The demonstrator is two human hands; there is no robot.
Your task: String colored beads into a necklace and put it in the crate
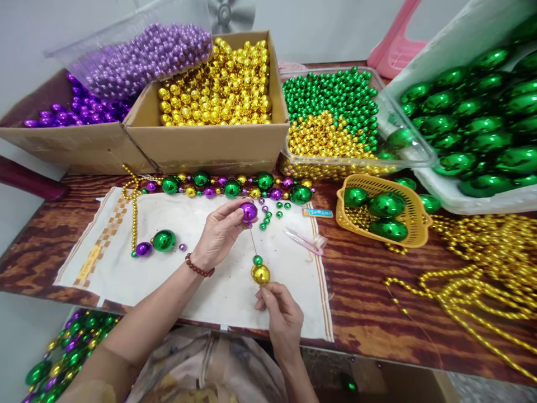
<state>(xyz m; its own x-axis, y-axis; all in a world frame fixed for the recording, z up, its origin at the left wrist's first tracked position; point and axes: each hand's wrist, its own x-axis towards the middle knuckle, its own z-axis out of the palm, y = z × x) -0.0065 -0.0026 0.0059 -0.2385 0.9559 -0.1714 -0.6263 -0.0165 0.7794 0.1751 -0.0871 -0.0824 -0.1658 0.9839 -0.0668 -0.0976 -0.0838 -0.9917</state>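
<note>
Pinching a purple bead (249, 212) in the left hand (220, 230), mid-frame, with thread (254, 242) dropping steeply through green bead (257, 260) and gold bead (260, 274) into the nearer, pinched grip of the right hand (282, 310).

Place: was a bead workshop. Table (364, 302), wooden, bore a cloth (155, 296) beneath the left hand (220, 229). Boxes (201, 146) of loose purple and gold beads (218, 92) stood beyond that hand; a tub (344, 162), a basket (415, 219) and a white bin (482, 204), all holding beads, stood to its right. Gold strands (495, 252) were heaped right of the right hand (285, 319). Garlands (84, 341) showed low left of the left hand.
</note>
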